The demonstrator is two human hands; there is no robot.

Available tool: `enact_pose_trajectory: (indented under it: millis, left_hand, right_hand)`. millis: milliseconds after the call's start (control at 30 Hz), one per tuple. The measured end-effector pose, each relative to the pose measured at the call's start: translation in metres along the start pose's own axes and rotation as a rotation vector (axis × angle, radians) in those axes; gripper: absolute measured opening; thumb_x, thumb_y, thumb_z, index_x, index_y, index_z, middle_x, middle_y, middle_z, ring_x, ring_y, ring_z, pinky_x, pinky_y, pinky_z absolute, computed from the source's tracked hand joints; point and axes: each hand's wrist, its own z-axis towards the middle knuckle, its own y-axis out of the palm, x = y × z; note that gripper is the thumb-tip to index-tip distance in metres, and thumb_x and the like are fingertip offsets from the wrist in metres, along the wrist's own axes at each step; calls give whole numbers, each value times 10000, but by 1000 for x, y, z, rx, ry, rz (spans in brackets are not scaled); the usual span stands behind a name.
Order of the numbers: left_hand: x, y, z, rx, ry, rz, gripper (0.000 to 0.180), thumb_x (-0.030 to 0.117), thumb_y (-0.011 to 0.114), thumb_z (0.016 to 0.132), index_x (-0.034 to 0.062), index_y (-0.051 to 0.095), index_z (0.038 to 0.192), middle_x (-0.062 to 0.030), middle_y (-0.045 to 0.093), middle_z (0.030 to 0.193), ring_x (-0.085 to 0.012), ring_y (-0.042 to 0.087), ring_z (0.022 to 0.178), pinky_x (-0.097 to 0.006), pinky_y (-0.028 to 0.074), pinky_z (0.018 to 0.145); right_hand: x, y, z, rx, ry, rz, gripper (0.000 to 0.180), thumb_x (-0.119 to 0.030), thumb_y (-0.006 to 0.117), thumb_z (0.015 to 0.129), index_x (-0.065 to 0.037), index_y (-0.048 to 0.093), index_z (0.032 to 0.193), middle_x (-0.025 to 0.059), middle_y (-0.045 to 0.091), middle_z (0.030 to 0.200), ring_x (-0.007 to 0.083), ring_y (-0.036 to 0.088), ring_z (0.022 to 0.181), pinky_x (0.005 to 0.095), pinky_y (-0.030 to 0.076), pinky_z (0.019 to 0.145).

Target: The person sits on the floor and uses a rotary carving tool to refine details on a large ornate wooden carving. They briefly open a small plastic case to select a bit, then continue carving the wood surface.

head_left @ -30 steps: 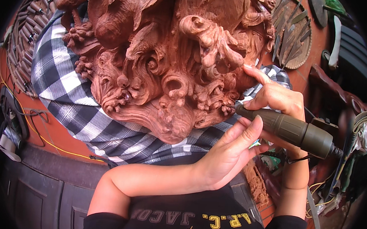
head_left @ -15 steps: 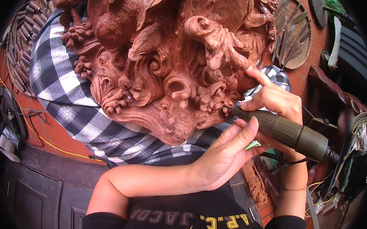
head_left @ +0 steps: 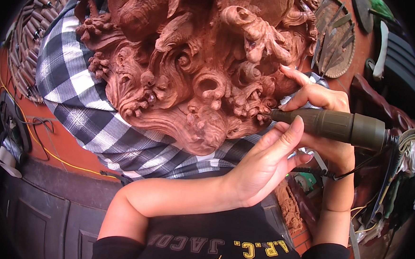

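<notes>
A large reddish-brown wood carving (head_left: 166,98), full of curls and knobs, lies in front of me on a checked black-and-white cloth (head_left: 72,83). My right hand (head_left: 325,101) is wrapped round an olive-green rotary carving handpiece (head_left: 331,125), its index finger stretched to the wood. My left hand (head_left: 267,166) comes in from below, thumb and fingers closed against the handpiece's front part. The handpiece's thin tip meets the small knobs on the carving's lower right; whether it touches is too fine to see. A cable trails from its back end.
Many wooden-handled chisels (head_left: 26,66) lie in a round group at the far left. A woven tray (head_left: 334,37) with flat files stands at the upper right. A yellow cord (head_left: 49,155) crosses the red tiles. Cloths (head_left: 408,156) and dark wood pieces crowd the right.
In the view, the carving has shifted slightly right and up. The handpiece has swung closer to level, its back end raised, with both hands still on it.
</notes>
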Motion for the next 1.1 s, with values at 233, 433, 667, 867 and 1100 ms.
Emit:
enact_pose_trajectory:
  millis: [233, 433, 667, 867, 1100]
  left_hand:
    - [-1, 1, 0, 33, -8, -40, 310, 399, 466, 988, 171, 472, 1198, 43, 503, 1185, -72, 459, 1111, -303, 395, 929]
    - [-2, 2, 2, -1, 10, -38, 278, 386, 479, 986, 181, 476, 1174, 48, 503, 1164, -63, 464, 1075, -293, 389, 907]
    - [-2, 1, 6, -5, 16, -28, 289, 399, 457, 993, 167, 489, 1162, 45, 510, 1150, -60, 471, 1060, -282, 399, 894]
    - [-2, 1, 4, 2, 20, -33, 264, 387, 474, 990, 169, 493, 1139, 48, 511, 1136, -56, 474, 1048, -284, 408, 890]
    - [-3, -1, 2, 2, 17, -18, 241, 381, 486, 985, 186, 482, 1126, 54, 501, 1137, -53, 468, 1047, -298, 402, 901]
  right_hand:
    - [-1, 0, -1, 10, 20, -17, 208, -143, 812, 633, -34, 657, 719, 98, 645, 726, 257, 660, 1048, 294, 504, 723]
    - [2, -3, 0, 9, 30, 20, 226, -150, 818, 601, -40, 654, 711, 113, 677, 769, 233, 688, 973, 279, 496, 692]
    - [3, -5, 1, -3, 33, -29, 233, -154, 820, 588, -44, 654, 710, 112, 685, 787, 228, 695, 945, 292, 497, 695]
    - [-2, -3, 1, 23, 32, -9, 231, -128, 826, 600, -29, 652, 714, 83, 678, 725, 244, 685, 987, 291, 510, 758]
    - [0, 1, -2, 40, 5, 12, 215, -116, 820, 608, -25, 656, 714, 94, 668, 716, 250, 680, 1002, 289, 510, 765]
